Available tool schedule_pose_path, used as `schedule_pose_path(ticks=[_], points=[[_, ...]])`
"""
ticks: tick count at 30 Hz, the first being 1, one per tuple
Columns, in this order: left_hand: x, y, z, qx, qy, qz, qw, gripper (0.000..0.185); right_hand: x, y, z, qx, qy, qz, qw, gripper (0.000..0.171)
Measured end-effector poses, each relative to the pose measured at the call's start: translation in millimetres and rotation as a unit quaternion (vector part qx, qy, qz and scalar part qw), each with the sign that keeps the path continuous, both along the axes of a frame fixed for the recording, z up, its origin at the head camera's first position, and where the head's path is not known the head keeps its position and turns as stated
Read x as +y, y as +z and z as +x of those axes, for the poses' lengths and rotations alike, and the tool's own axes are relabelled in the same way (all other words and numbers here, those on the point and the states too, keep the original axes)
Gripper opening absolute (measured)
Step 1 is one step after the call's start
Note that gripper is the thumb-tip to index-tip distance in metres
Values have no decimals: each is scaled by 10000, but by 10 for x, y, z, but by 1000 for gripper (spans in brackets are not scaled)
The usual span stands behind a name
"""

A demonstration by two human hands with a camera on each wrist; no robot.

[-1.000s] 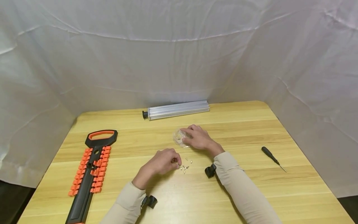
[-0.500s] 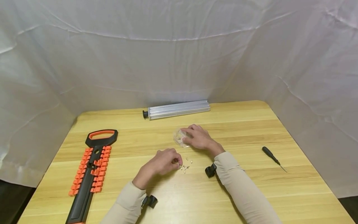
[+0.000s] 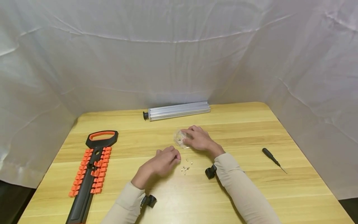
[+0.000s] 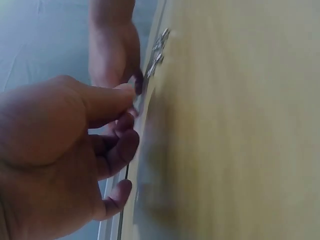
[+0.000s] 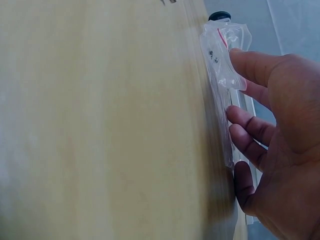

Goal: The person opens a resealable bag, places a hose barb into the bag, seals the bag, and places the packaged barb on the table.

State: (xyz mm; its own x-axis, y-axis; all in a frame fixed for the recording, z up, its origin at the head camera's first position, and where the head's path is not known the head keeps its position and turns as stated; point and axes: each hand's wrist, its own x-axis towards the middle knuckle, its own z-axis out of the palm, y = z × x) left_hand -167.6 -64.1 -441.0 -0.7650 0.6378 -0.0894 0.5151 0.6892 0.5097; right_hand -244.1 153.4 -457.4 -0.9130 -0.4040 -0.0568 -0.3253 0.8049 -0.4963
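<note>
My left hand (image 3: pixel 163 163) is just left of several small, pointed, brass-coloured metal pieces (image 3: pixel 185 170) that lie loose on the table. Its thumb and forefinger pinch together, and a tiny glint like one of these pieces shows at the tips. In the left wrist view the fingertips (image 4: pixel 127 92) largely cover what they hold. A clear zip bag (image 5: pixel 227 55) with a red stripe is held at its mouth by my right hand (image 3: pixel 197 137). Inside the bag are a few small dark metal bits (image 5: pixel 213 56).
A grey ribbed aluminium bar (image 3: pixel 179 111) with a black knob lies along the back edge. On the left is a black and orange rack (image 3: pixel 96 152) with orange clips. A black screwdriver (image 3: pixel 271 156) lies at the right. Pale cloth walls (image 3: pixel 173 62) enclose the table.
My left hand has lifted a little away from the loose metal pieces, towards the bag, with its fingertips pinched. The right hand and the bag have stayed in place.
</note>
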Motion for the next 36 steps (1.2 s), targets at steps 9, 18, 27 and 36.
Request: schedule_pose_path(ticks=[9,18,27,36], points=[[-120,17,-234,-134,885,973,9912,14,20,-26,-5,-18,14,61,10000,55],[-62,-15,-449,-30,1366,1203,9833,15,25,-50,14,42,93,107,9999,57],[122,-32,-619,173,1457,793,9860,15,21,-73,15,34,19,155,9999,55],[156,-67,-663,316,1686,455,9841,10,5,-41,-5,104,8,115,9999,55]])
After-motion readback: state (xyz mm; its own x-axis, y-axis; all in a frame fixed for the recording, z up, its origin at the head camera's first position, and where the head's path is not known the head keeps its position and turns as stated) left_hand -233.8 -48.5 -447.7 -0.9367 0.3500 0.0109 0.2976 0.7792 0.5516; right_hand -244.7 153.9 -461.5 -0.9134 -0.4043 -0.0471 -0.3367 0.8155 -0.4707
